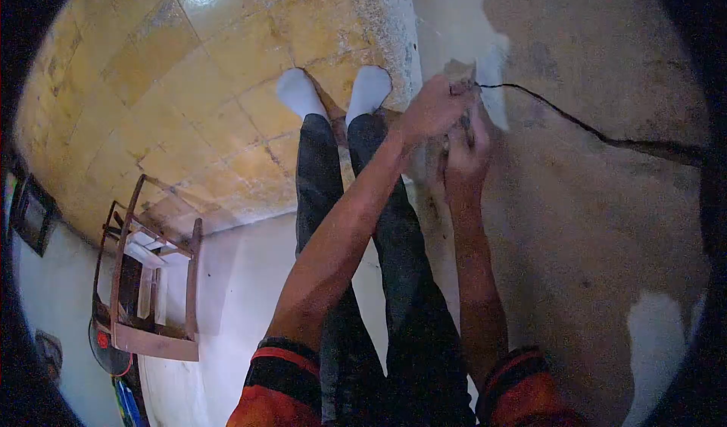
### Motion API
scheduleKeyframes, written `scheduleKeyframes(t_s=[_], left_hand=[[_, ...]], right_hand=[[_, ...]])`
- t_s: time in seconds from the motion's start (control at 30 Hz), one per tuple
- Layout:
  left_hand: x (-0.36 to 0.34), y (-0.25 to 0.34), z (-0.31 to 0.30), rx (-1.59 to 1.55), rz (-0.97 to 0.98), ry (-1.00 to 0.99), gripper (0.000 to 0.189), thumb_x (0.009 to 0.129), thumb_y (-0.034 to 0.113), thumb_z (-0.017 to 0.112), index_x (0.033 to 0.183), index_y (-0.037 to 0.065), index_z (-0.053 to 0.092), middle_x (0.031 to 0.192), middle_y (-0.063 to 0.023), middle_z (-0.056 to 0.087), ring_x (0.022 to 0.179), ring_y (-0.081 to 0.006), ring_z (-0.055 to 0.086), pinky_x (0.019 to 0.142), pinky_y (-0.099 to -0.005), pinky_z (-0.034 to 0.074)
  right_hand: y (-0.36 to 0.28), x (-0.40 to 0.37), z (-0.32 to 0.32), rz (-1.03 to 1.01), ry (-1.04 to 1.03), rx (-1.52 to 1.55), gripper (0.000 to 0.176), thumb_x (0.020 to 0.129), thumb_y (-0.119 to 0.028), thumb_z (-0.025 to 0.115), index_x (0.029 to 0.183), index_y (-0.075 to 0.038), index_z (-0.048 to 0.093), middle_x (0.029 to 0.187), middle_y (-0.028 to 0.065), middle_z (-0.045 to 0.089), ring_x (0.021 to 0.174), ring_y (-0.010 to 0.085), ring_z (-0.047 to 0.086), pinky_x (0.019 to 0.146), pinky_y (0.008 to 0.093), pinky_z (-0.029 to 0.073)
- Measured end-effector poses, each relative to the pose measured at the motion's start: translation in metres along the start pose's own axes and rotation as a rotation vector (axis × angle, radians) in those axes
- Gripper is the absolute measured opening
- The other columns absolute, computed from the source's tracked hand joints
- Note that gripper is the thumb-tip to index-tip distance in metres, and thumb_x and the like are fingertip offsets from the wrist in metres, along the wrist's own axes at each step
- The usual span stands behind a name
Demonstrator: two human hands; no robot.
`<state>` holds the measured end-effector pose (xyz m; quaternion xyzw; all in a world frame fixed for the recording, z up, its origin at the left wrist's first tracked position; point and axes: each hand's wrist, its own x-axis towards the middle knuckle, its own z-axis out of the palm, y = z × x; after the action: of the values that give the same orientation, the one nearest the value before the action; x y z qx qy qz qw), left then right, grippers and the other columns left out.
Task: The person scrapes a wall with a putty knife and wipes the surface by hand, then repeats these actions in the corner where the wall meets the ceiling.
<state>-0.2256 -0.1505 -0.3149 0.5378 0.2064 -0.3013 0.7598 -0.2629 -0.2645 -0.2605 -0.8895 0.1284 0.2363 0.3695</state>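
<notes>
Both my hands are raised together against a wall [591,222] of brownish plaster with white patches. My left hand [430,110] is closed around a small beige tool [459,71] pressed to the wall; most of the tool is hidden by my fingers. My right hand [466,154] sits just below, fingers curled onto the same tool. A thin black cable [591,130] runs from the tool to the right across the wall. My legs in dark trousers [394,222] and white socks [333,92] stand on the floor beside the wall.
Yellow stone tiles [174,71] cover the floor to the left. A wooden rack [151,275] stands against a white wall at lower left, with a dark framed object [30,213] further left. White paint remains at the wall's lower right [655,325].
</notes>
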Motion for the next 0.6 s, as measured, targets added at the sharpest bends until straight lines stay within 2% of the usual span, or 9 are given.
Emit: scheduleKeyframes(t_s=[0.03,0.07,0.13,0.23,0.27,0.33,0.47,0.53,0.6], left_hand=[[0.006,-0.008,0.000,-0.008,0.013,0.034,0.030,0.090,0.024,0.058,0.103,-0.002,0.064,0.089,-0.0103,0.068,0.081,-0.0139,0.058,0.079,-0.0350,0.048],[0.015,-0.014,-0.001,-0.024,0.019,0.019,0.029,0.090,0.024,0.058,0.102,-0.002,0.064,0.088,-0.0102,0.068,0.080,-0.0141,0.058,0.078,-0.0351,0.048],[0.024,-0.020,-0.007,-0.056,0.027,-0.005,0.028,0.090,0.023,0.057,0.101,-0.002,0.064,0.086,-0.0100,0.068,0.078,-0.0145,0.057,0.078,-0.0353,0.048],[0.001,0.003,-0.002,0.059,0.084,-0.028,0.029,0.090,0.025,0.058,0.101,-0.002,0.064,0.084,-0.0100,0.067,0.078,-0.0136,0.056,0.076,-0.0342,0.048],[0.003,-0.002,0.002,0.041,0.104,0.017,0.030,0.090,0.026,0.058,0.101,-0.002,0.064,0.083,-0.0111,0.067,0.078,-0.0135,0.056,0.076,-0.0344,0.048],[0.004,-0.011,0.012,0.006,0.140,0.104,0.033,0.090,0.029,0.058,0.101,-0.001,0.064,0.082,-0.0131,0.067,0.078,-0.0131,0.056,0.075,-0.0348,0.048],[0.028,-0.010,-0.008,0.073,0.057,0.108,0.032,0.089,0.029,0.058,0.097,-0.002,0.064,0.076,-0.0149,0.065,0.074,-0.0134,0.055,0.071,-0.0368,0.048],[0.026,-0.009,-0.008,0.079,0.103,0.135,0.033,0.088,0.029,0.059,0.094,-0.003,0.064,0.073,-0.0153,0.064,0.070,-0.0139,0.055,0.068,-0.0376,0.048],[0.002,0.002,0.004,0.076,0.109,0.117,0.027,0.086,0.022,0.058,0.098,-0.001,0.064,0.084,-0.0213,0.065,0.080,-0.0294,0.062,0.073,-0.0415,0.049]], right_hand=[[0.006,0.005,0.005,-0.077,0.025,-0.019,0.047,0.092,-0.012,0.052,0.137,-0.003,0.047,0.080,0.0017,0.058,0.051,0.0039,0.044,0.040,0.0246,0.032],[0.013,0.016,0.021,-0.252,0.111,-0.091,0.047,0.092,-0.012,0.052,0.137,-0.003,0.046,0.081,0.0018,0.058,0.051,0.0041,0.044,0.039,0.0248,0.032],[0.011,0.021,0.026,-0.301,0.136,-0.114,0.047,0.092,-0.012,0.051,0.137,-0.003,0.046,0.081,0.0020,0.058,0.050,0.0043,0.045,0.039,0.0246,0.032],[-0.032,-0.001,0.001,0.076,-0.009,0.069,0.046,0.092,-0.012,0.051,0.137,-0.004,0.047,0.081,0.0017,0.059,0.050,0.0042,0.044,0.039,0.0232,0.032],[-0.081,-0.006,-0.007,0.196,-0.033,0.155,0.045,0.092,-0.011,0.051,0.137,-0.005,0.048,0.082,0.0013,0.058,0.049,0.0039,0.044,0.039,0.0226,0.032],[-0.096,-0.005,-0.007,0.308,-0.038,0.227,0.044,0.092,-0.012,0.052,0.136,-0.006,0.049,0.081,0.0002,0.057,0.049,0.0032,0.042,0.039,0.0216,0.031],[0.008,0.027,0.030,0.272,0.037,0.172,0.041,0.093,-0.016,0.053,0.134,-0.008,0.051,0.075,-0.0031,0.053,0.049,0.0020,0.041,0.039,0.0198,0.030],[-0.001,0.025,0.030,0.317,0.054,0.244,0.039,0.094,-0.017,0.054,0.132,-0.009,0.052,0.073,-0.0042,0.051,0.049,0.0018,0.041,0.039,0.0193,0.029],[-0.068,0.000,0.009,0.437,0.051,0.410,0.037,0.094,-0.018,0.054,0.130,-0.009,0.053,0.070,-0.0047,0.048,0.048,0.0020,0.041,0.038,0.0193,0.029]])
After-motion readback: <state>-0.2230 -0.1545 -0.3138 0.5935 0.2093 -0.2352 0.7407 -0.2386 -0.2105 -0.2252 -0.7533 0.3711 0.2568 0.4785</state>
